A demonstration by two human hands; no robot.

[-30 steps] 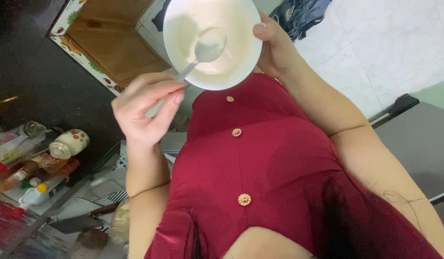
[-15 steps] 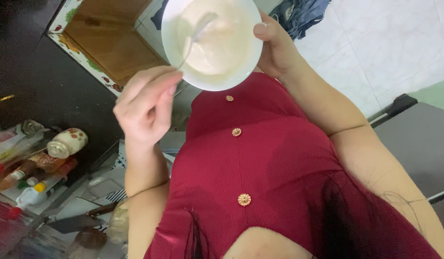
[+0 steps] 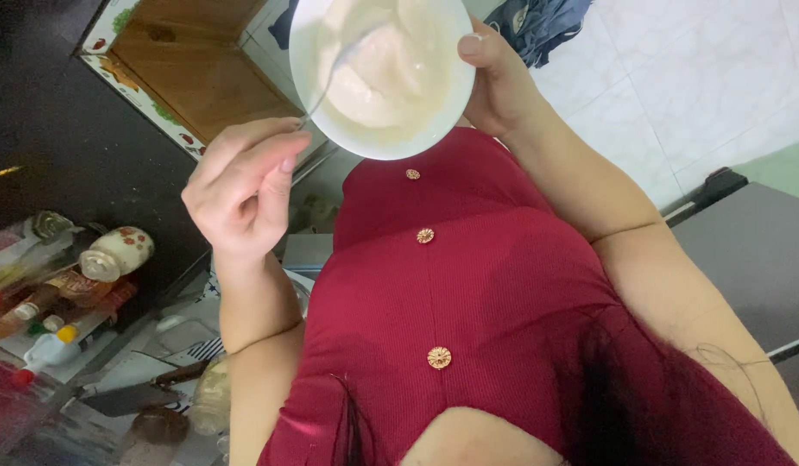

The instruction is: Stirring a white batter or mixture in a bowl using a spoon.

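At the far middle of the view, a white bowl [image 3: 378,121] is held up in front of the chest, tilted toward the camera. A pale, creamy mixture [image 3: 373,78] fills it; the surface looks smooth and thick, with soft folds and no dry lumps visible, so the stirring is judged to be well along, though a few ridges remain to be worked out. A thin metal spoon [image 3: 330,78] is sunk into the mixture, its bowl end blurred. The spoon handle is pinched by the left hand [image 3: 240,185], fingers curled. The bowl rim is gripped by the right hand [image 3: 494,82], thumb over the edge. A ribbed red dress [image 3: 468,302] with gold buttons lies near. Bottles and jars [image 3: 63,293] are crowded at near left on a dark counter [image 3: 63,129].
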